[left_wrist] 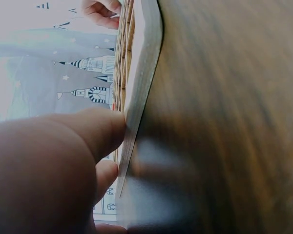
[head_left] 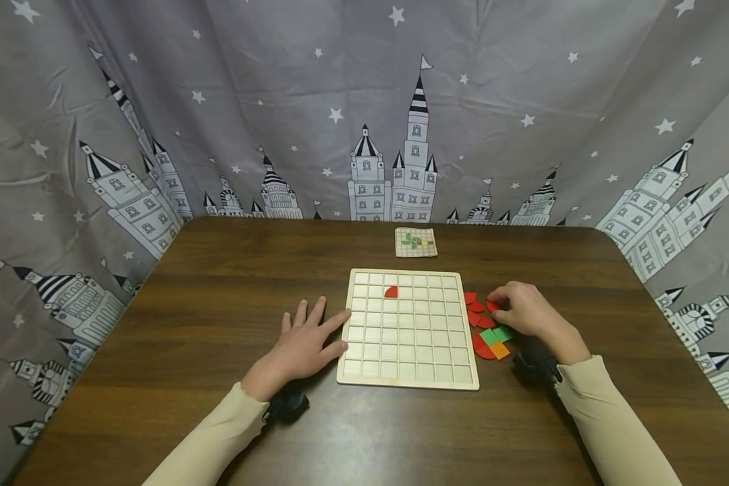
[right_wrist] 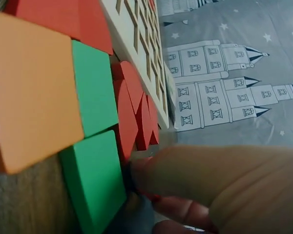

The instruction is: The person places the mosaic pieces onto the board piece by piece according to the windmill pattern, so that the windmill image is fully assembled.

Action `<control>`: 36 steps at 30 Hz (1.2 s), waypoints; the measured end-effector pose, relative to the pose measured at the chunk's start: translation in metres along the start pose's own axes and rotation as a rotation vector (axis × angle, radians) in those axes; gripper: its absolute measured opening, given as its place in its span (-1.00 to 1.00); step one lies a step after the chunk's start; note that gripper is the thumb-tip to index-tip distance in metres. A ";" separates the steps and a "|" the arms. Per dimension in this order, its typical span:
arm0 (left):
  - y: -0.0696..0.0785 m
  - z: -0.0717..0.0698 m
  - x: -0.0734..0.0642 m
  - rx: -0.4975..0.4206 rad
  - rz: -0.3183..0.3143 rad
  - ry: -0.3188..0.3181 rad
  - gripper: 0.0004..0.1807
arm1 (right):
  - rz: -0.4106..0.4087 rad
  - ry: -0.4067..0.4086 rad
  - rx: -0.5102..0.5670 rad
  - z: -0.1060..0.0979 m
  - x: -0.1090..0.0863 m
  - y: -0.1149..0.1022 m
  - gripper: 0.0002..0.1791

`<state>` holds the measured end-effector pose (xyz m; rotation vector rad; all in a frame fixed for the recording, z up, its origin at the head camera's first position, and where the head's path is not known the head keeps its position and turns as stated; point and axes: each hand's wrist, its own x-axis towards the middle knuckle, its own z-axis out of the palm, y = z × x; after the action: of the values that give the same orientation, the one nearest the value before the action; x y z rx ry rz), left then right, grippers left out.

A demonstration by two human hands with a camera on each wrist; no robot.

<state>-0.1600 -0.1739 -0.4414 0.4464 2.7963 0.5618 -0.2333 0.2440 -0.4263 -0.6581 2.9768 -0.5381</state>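
A pale wooden grid board (head_left: 408,351) lies flat on the table, with one red quarter-circle piece (head_left: 391,292) in a cell near its top. Fingers spread, my left hand (head_left: 304,347) rests at the board's left edge; thumb and index finger touch the rim. Right of the board, my right hand (head_left: 525,310) pinches a red piece (head_left: 492,306) between thumb and fingers; that piece is mostly hidden in the right wrist view. Beside it lie several red pieces (right_wrist: 129,122), two green pieces (right_wrist: 95,87) and an orange square (right_wrist: 34,92).
Behind the board, a small paper card (head_left: 416,251) shows a grid with a green, yellow and brown pattern. The brown wooden table (head_left: 219,290) extends to a grey curtain (head_left: 279,88) printed with castles and stars.
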 end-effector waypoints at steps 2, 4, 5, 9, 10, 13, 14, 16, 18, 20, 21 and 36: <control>0.000 0.000 0.000 0.000 -0.002 -0.003 -0.34 | -0.002 0.024 0.006 0.000 0.001 -0.002 -0.75; 0.000 0.001 0.000 0.000 -0.003 -0.002 -0.34 | -0.007 0.055 0.020 0.000 0.003 -0.006 -0.76; 0.000 0.001 0.000 0.000 -0.003 0.000 -0.34 | -0.013 0.071 0.029 0.001 0.004 -0.009 -0.76; 0.000 0.001 0.000 -0.001 -0.006 0.000 -0.34 | -0.062 0.093 0.066 0.003 0.015 -0.027 -0.77; 0.000 0.001 0.000 -0.001 -0.005 0.002 -0.34 | -0.071 0.084 0.076 0.005 0.018 -0.032 -0.77; 0.000 0.002 0.000 -0.006 -0.005 -0.002 -0.34 | -0.103 0.052 0.097 0.009 0.028 -0.048 -0.76; 0.000 0.002 0.000 -0.007 -0.005 -0.003 -0.34 | -0.114 0.041 0.103 0.011 0.031 -0.053 -0.76; 0.000 0.003 0.000 -0.008 -0.003 -0.004 -0.34 | -0.126 0.023 0.114 0.013 0.037 -0.062 -0.76; 0.000 0.003 0.001 -0.009 -0.004 -0.007 -0.34 | -0.149 0.015 0.114 0.015 0.042 -0.071 -0.75; 0.001 0.002 0.001 -0.006 -0.003 -0.005 -0.34 | -0.170 0.005 0.108 0.017 0.047 -0.080 -0.75; 0.001 0.002 0.001 -0.006 -0.004 -0.003 -0.34 | -0.183 0.001 0.103 0.019 0.049 -0.084 -0.76; 0.001 -0.001 0.001 0.002 -0.013 -0.002 -0.34 | -0.318 -0.019 0.058 0.047 0.074 -0.125 -0.92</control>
<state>-0.1606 -0.1734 -0.4406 0.4285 2.7963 0.5562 -0.2452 0.0917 -0.4250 -1.1334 2.8397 -0.6266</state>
